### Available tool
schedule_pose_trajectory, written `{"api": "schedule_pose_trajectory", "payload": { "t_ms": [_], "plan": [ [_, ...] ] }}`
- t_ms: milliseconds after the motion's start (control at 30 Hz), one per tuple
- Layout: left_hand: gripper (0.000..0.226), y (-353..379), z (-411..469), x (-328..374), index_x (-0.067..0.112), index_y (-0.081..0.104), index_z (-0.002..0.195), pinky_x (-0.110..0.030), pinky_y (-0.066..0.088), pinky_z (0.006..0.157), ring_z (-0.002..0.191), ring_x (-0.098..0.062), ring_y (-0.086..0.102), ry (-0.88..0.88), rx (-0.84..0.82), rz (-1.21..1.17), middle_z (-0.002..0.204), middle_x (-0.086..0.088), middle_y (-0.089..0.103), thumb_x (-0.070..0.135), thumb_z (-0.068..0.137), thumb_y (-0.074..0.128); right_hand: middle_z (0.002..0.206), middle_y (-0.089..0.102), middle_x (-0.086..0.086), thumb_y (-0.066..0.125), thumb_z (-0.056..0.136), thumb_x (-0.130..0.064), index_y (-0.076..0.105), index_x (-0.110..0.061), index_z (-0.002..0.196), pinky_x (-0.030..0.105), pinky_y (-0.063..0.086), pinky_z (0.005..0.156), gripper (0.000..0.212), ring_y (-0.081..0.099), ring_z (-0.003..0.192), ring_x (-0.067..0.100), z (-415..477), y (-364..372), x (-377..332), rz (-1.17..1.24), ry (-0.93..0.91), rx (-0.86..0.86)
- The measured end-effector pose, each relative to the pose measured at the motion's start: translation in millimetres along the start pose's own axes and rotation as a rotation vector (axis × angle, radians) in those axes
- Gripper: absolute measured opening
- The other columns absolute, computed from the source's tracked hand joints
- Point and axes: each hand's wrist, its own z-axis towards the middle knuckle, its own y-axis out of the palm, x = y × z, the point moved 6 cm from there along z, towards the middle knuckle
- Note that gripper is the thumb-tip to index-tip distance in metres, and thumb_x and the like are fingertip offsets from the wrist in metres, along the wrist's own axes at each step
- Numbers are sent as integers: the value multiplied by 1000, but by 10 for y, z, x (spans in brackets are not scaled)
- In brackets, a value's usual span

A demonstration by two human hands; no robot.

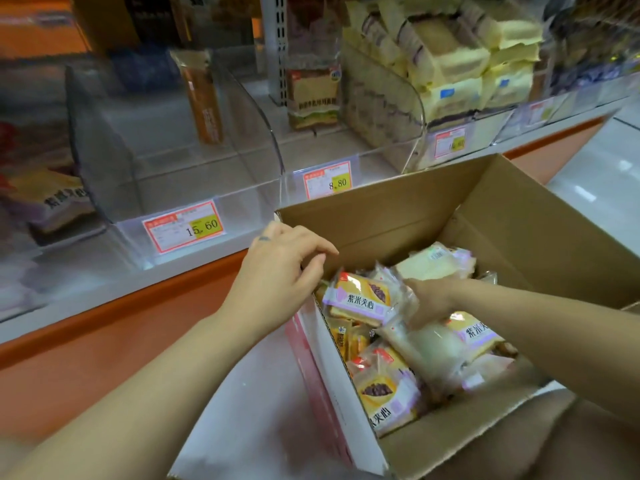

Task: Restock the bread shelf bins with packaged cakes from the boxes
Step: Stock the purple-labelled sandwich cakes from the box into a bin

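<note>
Pick-up stage of restocking. The right hand (429, 299) reaches into the open cardboard box (381, 216) and grips a purple-rice cake packet (360, 299) lying on top of the others. The left hand (277, 271), fingers loosely curled and holding nothing, sits at the box rim. The next move likely calls for lifting the packet clear and carrying it to a clear shelf bin (242, 209) (the nearest, tagged 15.60, is almost bare).

The right hand (431, 297) hides its fingertips among packaged cakes (381, 389); the box (363, 216) is cropped below.
</note>
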Motion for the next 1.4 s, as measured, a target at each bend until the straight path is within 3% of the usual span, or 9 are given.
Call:
{"api": "schedule_pose_trajectory", "payload": {
  "t_ms": [167,267,367,667,833,967,1100,1200,1400],
  "plan": [
    [22,-13,-15,34,33,67,105,-24,32,83,100,-3,36,-17,-44,37,97,24,56,27,96,48,115,57,5,75,78,-35,26,-16,146,27,48,72,86,57,95,20,-87,68,-196,-1,-120,72],
    [21,-36,-16,33,32,66,107,-25,34,87,100,-3,36,-22,-77,56,103,20,59,28,96,49,87,56,1,74,78,-33,59,-14,105,27,41,63,36,54,80,19,-287,-56,-374,-131,-258,133],
    [20,-82,-1,46,32,65,110,-31,38,96,97,-1,40,-14,-90,66,107,18,61,28,95,52,74,55,-8,70,78,-20,59,-24,82,18,36,57,12,50,68,9,-671,-387,-464,-142,-417,337],
    [39,-276,100,179,32,52,130,-18,38,97,115,6,46,19,-85,-160,124,18,51,30,91,60,104,69,-5,50,78,-7,69,-17,91,25,44,67,25,60,85,11,-2028,-738,-623,-271,-1089,1092],
    [63,-286,146,206,51,37,129,-18,42,99,122,5,49,-105,-260,-627,139,14,47,54,74,69,105,71,6,65,83,-1,73,-7,88,29,48,69,11,63,84,16,-2308,-691,-698,-242,-1254,1263],
    [65,-307,135,229,27,46,133,-26,52,88,110,-14,64,-190,-372,-951,120,-3,67,32,76,74,110,69,10,60,90,-8,75,-4,87,34,50,67,16,64,85,21,-2475,-705,-855,-254,-1335,1308],
    [48,-547,120,120,14,60,122,-28,56,75,98,-22,68,-225,-206,-974,109,-10,71,14,77,74,133,48,11,62,82,7,64,-10,114,28,53,80,36,62,95,18,-2308,-792,-876,-153,-1302,1282],
    [30,-726,102,-6,17,64,112,-23,56,69,89,-18,70,-235,-38,-908,97,-4,74,11,83,66,131,48,3,63,81,2,47,-17,134,24,50,90,59,60,99,12,-1791,-910,-746,45,-1000,1179],
    [22,-868,83,-215,26,63,104,-41,57,83,94,-21,69,-271,288,-784,101,-5,72,11,89,64,114,64,7,69,83,-28,55,-8,119,25,42,75,43,59,103,24,-395,-535,-714,-252,-322,306]
  ]
}}
